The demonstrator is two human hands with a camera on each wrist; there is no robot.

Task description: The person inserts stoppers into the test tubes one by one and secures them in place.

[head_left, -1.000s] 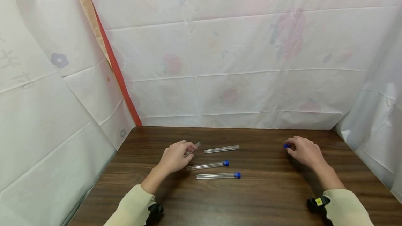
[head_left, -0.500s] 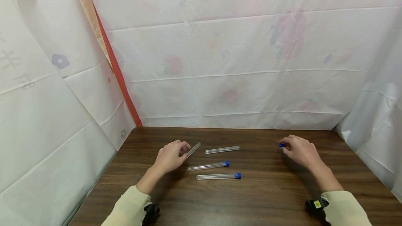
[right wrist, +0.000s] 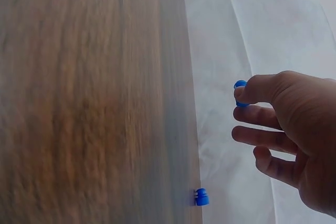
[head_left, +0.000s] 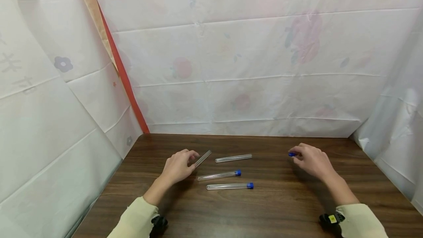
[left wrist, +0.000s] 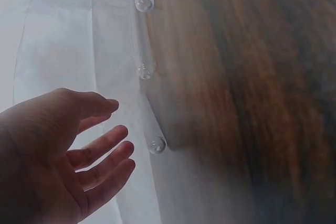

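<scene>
In the head view my right hand (head_left: pixel 312 160) pinches a blue cap (head_left: pixel 292 154) between thumb and fingertips above the table. The right wrist view shows that cap (right wrist: pixel 240 93) apart from any tube, and a second blue cap (right wrist: pixel 201 196) on the tabletop. My left hand (head_left: pixel 178 165) hovers with loosely bent, spread fingers beside an uncapped clear test tube (head_left: pixel 203 158); the left wrist view shows nothing between the fingers (left wrist: pixel 107 174). Another uncapped test tube (head_left: pixel 233 158) lies to its right. Nearer me lie two test tubes with blue caps, one farther (head_left: pixel 218 175) and one closer (head_left: pixel 228 186).
The dark wood-grain table (head_left: pixel 264 212) has a pale printed sheet (head_left: pixel 251 65) hanging behind it and similar sheets on both sides. A red strip (head_left: pixel 129 91) runs down to the table's back left corner. Both wrists wear black cameras.
My left hand has let go of the uncapped tube and drawn back slightly to the left. My right hand has moved left with the blue cap. The other tubes lie still.
</scene>
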